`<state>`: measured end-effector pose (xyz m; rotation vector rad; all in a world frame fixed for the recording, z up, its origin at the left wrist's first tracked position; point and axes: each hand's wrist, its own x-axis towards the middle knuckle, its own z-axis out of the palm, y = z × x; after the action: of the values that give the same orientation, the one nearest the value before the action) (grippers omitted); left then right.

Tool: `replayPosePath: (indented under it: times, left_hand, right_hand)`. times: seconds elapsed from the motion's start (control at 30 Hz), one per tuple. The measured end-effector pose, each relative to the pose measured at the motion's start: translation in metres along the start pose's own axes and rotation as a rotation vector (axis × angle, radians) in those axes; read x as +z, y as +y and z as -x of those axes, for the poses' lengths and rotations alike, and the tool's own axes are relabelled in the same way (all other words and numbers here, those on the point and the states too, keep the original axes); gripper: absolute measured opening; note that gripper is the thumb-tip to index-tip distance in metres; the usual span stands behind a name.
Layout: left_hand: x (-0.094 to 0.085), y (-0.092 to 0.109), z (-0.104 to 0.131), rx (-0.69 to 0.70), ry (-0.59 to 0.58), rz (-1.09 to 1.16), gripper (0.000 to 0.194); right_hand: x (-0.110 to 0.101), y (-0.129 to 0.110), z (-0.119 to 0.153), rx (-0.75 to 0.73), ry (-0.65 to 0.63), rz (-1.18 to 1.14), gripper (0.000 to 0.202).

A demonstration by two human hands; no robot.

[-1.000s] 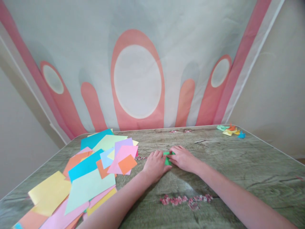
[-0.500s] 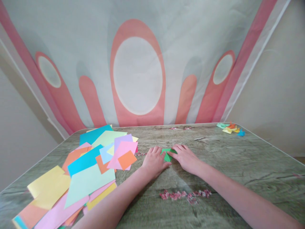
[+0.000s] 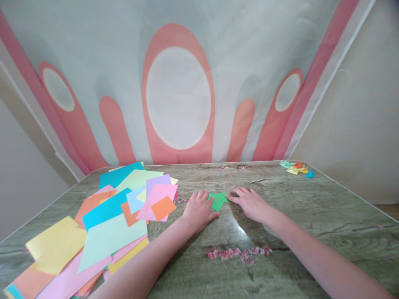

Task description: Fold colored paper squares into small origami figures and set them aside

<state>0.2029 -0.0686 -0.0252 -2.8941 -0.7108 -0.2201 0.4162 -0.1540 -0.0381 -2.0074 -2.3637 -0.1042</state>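
Observation:
A small folded piece of green paper (image 3: 218,202) lies on the table, with a straight top edge and a point towards me. My left hand (image 3: 198,210) rests flat at its left side, fingers stretched forward over that edge and the thumb apart below. On the other side, my right hand (image 3: 252,204) has its index fingertip at the paper's upper right corner. The other fingers of that hand extend above it, holding nothing. Whatever lies under my left fingertips is hidden.
A spread pile of coloured paper sheets (image 3: 107,241) covers the table's left side, an orange square (image 3: 163,208) on top. Several small folded paper pieces (image 3: 297,168) sit at the far right. The wood-patterned table (image 3: 311,224) meets a pink and grey backdrop (image 3: 179,158) behind.
My right hand has drawn back to the right, off most of the green paper, so more of it shows. The left hand stays at its left side. The view has shifted slightly.

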Motion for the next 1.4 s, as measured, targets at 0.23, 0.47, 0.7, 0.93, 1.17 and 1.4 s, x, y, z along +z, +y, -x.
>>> replayPosePath:
  times: [0.23, 0.47, 0.7, 0.93, 1.17, 1.4]
  left_hand:
    - [0.001, 0.002, 0.001, -0.029, 0.009, 0.017, 0.053]
    - [0.005, 0.004, 0.002, -0.052, 0.043, 0.032, 0.054]
    - [0.003, 0.0, 0.009, -0.098, -0.025, 0.04, 0.055]
    - [-0.004, -0.017, 0.018, -0.13, -0.14, -0.008, 0.058]
    - [-0.008, -0.017, 0.02, -0.167, -0.175, -0.033, 0.057]
    - [-0.003, -0.035, 0.015, -0.136, -0.085, 0.152, 0.042]
  right_hand:
    - [0.001, -0.018, -0.009, -0.036, 0.179, 0.057, 0.037]
    - [0.015, -0.037, -0.02, -0.152, 0.239, 0.044, 0.029]
    - [0.018, -0.038, -0.021, -0.109, 0.227, 0.049, 0.03]
    - [0.017, -0.036, -0.02, -0.078, 0.185, -0.013, 0.028]
    - [0.02, -0.032, -0.019, -0.081, 0.182, -0.007, 0.03]
    - [0.025, -0.014, -0.014, -0.041, 0.186, -0.035, 0.033]
